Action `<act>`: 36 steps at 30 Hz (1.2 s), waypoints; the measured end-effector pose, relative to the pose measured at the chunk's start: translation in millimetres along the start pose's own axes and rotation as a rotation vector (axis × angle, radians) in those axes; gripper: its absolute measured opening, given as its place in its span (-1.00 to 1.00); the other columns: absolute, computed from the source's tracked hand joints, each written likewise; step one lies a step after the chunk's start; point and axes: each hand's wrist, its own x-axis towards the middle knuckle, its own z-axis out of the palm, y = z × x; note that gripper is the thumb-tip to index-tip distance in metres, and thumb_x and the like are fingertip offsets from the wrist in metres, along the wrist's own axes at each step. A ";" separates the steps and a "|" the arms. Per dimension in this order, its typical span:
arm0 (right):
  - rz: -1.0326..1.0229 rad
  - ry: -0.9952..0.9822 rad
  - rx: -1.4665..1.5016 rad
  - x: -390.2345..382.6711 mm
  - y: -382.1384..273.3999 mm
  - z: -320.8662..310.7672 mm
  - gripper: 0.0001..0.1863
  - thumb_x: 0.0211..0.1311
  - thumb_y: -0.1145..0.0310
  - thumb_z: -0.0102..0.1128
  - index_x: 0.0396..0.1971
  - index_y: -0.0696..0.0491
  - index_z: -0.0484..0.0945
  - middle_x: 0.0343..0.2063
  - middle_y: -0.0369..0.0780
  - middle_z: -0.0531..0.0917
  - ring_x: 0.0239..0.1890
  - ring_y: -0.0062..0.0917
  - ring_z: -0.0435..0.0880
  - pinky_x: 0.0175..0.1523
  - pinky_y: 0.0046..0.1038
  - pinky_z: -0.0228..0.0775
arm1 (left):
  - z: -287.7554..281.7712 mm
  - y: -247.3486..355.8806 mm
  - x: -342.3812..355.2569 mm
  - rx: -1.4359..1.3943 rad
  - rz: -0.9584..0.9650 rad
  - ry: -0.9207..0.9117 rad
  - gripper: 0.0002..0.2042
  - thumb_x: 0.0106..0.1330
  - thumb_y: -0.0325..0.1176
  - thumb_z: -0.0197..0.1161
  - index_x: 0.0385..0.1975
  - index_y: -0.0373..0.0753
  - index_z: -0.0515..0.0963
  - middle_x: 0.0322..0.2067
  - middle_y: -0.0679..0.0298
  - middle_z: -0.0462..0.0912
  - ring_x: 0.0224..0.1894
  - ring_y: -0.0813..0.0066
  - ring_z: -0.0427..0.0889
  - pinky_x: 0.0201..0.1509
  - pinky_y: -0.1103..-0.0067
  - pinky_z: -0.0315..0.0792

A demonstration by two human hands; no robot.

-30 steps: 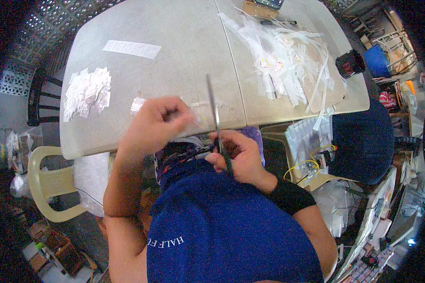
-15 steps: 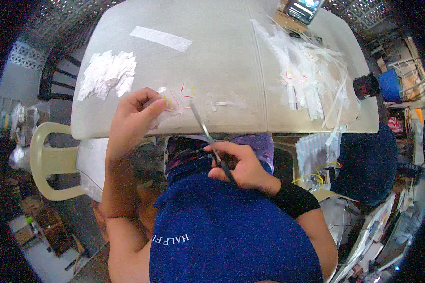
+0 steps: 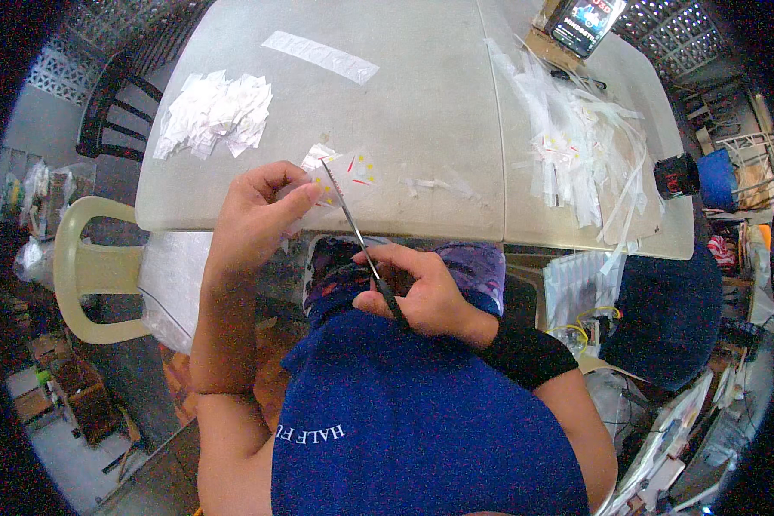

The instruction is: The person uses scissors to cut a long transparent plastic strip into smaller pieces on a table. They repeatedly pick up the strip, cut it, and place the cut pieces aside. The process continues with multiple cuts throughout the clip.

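My left hand pinches a small translucent sheet with red and yellow marks between thumb and fingers, over the table's near edge. My right hand grips black-handled scissors above my lap. Their long metal blades point away from me and lie across the sheet, just right of my left fingertips. Whether the blades are parted is too fine to make out. Beyond the left hand, a small white piece shows beside the sheet.
A heap of white slips lies on the table's left, behind it a translucent strip. Tangled clear offcuts cover the right side, near a propped phone and a black container. A cream chair stands left.
The scissors have swung left, and their blades now cross the sheet instead of standing right of it. The left hand keeps its pinch. The whole view has shifted slightly.
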 end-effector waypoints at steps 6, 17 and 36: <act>0.007 0.026 0.002 5.1 4.4 4.1 -0.44 0.01 0.22 0.49 -0.02 0.17 0.51 -0.42 -0.39 0.59 -0.39 -0.79 0.46 -0.30 -0.66 0.34 | -1.0 -1.7 0.7 -0.011 -0.022 0.008 -0.85 0.22 -0.33 0.28 -0.44 -0.30 0.59 -0.63 0.47 0.48 -0.61 0.80 0.30 -0.58 0.74 0.13; -0.040 0.230 0.322 10.8 -3.4 0.4 -0.52 0.04 0.46 0.44 0.00 0.09 0.49 -0.42 -0.33 0.61 -0.47 -0.72 0.54 -0.38 -0.63 0.41 | 17.3 3.2 -11.3 0.095 -0.077 -0.388 -0.82 0.21 -0.32 0.29 -0.48 -0.33 0.59 -0.59 0.42 0.55 -0.50 0.73 0.47 -0.46 0.67 0.35; -0.002 0.024 -0.036 -6.3 6.2 -7.8 -0.41 0.02 0.18 0.48 0.03 0.12 0.51 -0.34 -0.33 0.60 -0.29 -0.71 0.52 -0.15 -0.60 0.39 | 9.6 4.3 9.6 0.007 -0.012 -0.010 -0.85 0.26 -0.37 0.22 -0.41 -0.36 0.58 -0.49 0.29 0.63 -0.51 0.66 0.52 -0.46 0.67 0.43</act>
